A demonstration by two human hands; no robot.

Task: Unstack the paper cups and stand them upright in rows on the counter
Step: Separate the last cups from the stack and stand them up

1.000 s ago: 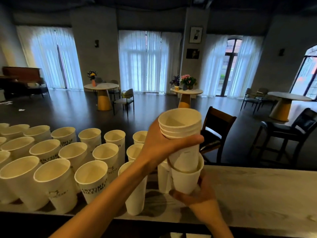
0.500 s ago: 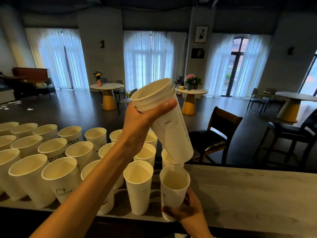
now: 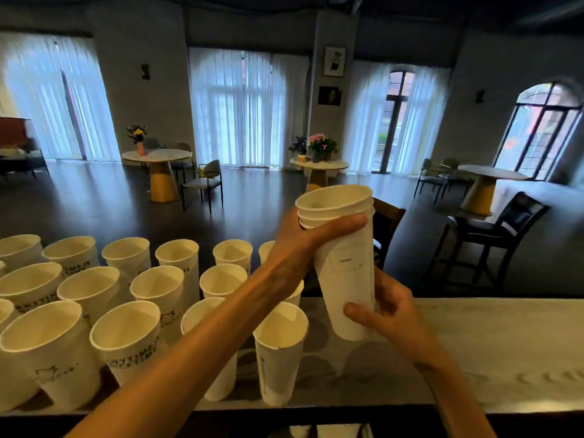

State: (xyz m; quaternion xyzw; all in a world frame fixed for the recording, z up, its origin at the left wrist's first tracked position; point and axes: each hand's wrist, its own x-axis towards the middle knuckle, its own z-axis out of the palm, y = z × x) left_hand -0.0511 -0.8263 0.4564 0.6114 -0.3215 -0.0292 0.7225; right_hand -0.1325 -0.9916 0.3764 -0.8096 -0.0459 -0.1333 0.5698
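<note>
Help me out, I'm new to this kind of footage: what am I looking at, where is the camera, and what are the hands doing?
There is no machine here. The camera sits on a person's head and looks forward and down, so both arms reach in from below. The left hand has its grip near the rims of a short stack of nested paper cups. The right hand holds the stack's bottom end. On the pale counter, many single cups stand upright in rows at the left; the nearest one stands just below the stack. Behind is a dim room with tables and chairs.

White cups (image 3: 278, 352), some with dark, perhaps multicoloured, lettering.
</note>
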